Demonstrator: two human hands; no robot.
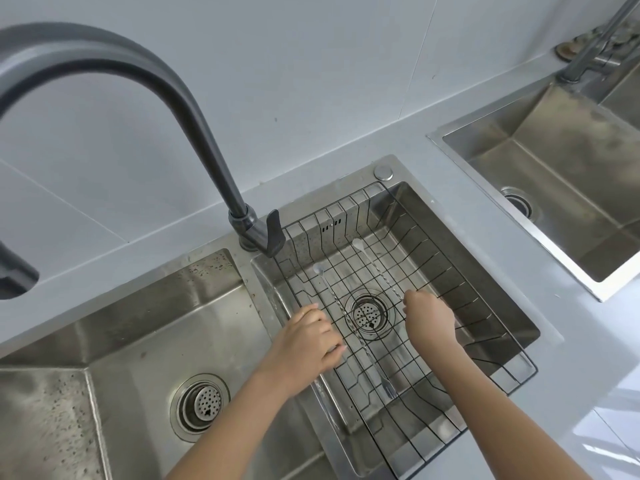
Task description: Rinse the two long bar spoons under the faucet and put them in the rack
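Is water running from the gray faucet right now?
No: no stream leaves the gray faucet, and both bar spoons lie in the wire rack.

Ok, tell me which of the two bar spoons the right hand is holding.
The right-hand spoon, whose bowl lies nearer the rack's back wall. The right hand pinches its handle end. The other spoon lies across the drain, beside the left hand.

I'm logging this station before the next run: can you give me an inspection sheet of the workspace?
Surface: grey countertop; double sink with wire rack in its right basin.
Job's things: left bar spoon and right bar spoon lie on the rack; faucet shows no stream.
Clutter: nothing seen.
Grippers: left hand relaxed, empty; right hand at right spoon's handle, grip unclear.
Cables: nothing seen.
Surroundings: second sink to the right, tiled wall.
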